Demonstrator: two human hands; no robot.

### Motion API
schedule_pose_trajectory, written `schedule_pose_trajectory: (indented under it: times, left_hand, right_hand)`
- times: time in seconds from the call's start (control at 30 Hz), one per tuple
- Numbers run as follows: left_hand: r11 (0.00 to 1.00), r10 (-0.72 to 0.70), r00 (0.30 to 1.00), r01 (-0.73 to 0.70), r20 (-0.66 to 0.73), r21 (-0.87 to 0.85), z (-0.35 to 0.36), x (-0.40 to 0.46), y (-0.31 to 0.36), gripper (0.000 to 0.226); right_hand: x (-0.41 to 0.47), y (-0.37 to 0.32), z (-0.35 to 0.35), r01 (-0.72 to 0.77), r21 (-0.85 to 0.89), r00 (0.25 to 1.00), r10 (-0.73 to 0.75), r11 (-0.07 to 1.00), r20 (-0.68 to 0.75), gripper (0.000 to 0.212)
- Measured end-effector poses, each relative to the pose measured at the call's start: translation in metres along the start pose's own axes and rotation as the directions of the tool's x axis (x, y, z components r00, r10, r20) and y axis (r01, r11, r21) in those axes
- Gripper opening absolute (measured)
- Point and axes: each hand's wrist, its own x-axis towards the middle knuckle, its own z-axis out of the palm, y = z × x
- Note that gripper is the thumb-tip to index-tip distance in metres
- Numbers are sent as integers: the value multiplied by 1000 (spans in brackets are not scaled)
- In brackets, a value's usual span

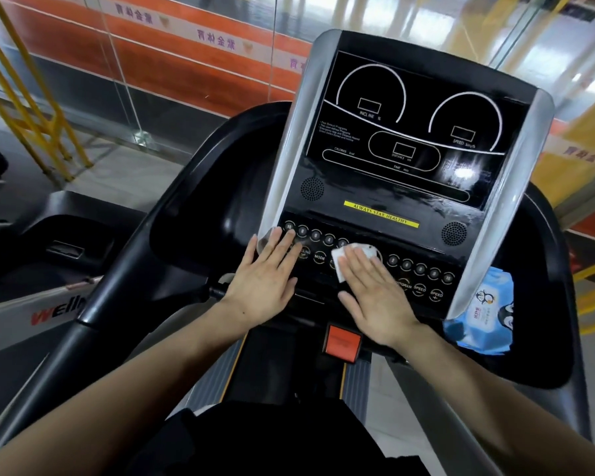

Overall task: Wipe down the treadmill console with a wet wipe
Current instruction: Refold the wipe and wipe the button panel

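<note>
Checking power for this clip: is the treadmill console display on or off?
Off, as far as shown: the console display is dark, its readout boxes blank; only printed outlines and a glare spot show.

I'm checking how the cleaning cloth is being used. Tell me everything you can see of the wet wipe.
The wet wipe is a small white sheet, crumpled and folded, thin and cloth-like. It lies flat on the console's button panel, in the middle between the two groups of round buttons. The right hand presses it down with straight fingers, covering its lower right part; a corner sticks out on the left.
</note>
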Motion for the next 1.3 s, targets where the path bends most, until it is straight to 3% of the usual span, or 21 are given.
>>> schedule_pose_trajectory:
  times: [0.13,0.33,0.53,0.63,0.77,1.0,1.2,1.3]
  left_hand:
    - [998,57,998,-58,8,8,1,2,-6,68]
    - [995,93,995,-91,48,-29,1,12,-10,69]
    - [993,117,993,-116,8,-27,-2,14,-18,67]
    - [994,111,994,-110,5,-23,-1,15,-23,67]
    - [996,86,996,-86,1,-20,0,14,-32,68]
    - [994,70,997,-67,32,-82,0,10,-46,71]
    - [993,67,998,-66,14,-103,0,9,-48,71]
    - [994,44,999,-43,1,-97,2,8,-52,71]
  right_hand:
    - [-8,5,5,116,-78,993,-113,990,43,69]
    - [21,-3,-12,-124,10,992,124,992,-32,71]
    - [-6,-23,12,29,-21,999,-28,999,46,71]
    - [11,-20,-3,-44,-33,999,45,998,3,71]
    - [32,-33,-9,-221,76,974,223,972,-24,73]
    - [11,-54,6,-55,92,997,49,994,64,67]
    - [49,-50,-18,-172,126,985,174,977,-6,69]
    - [44,-65,-10,-182,141,983,180,973,26,69]
